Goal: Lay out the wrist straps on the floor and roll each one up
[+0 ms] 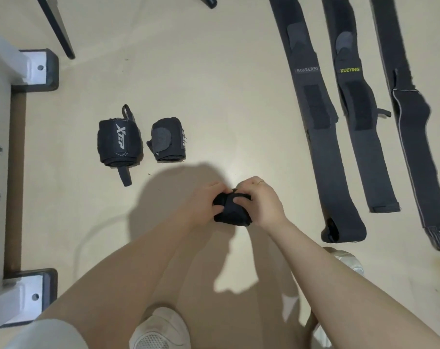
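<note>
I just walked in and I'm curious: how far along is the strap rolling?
Done: two rolled straps lie on the floor, the XTEP roll and a second roll beside it. In hand: the left hand and right hand grip a third black roll. Left: three straps lie flat, BOKEERSI, XUEYING and an unlabelled strap.

A black strap point(232, 210), rolled into a tight bundle, sat at the centre of the frame between the hands. Two rolled black straps stood side by side at centre left on the floor: one marked with white letters point(118, 143), one with a grey patch point(166, 139). Three dark straps lay flat and lengthwise at the right: the BOKEERSI strap point(314, 117), the XUEYING strap point(357, 114), and a grey-edged strap point(413, 137).
</note>
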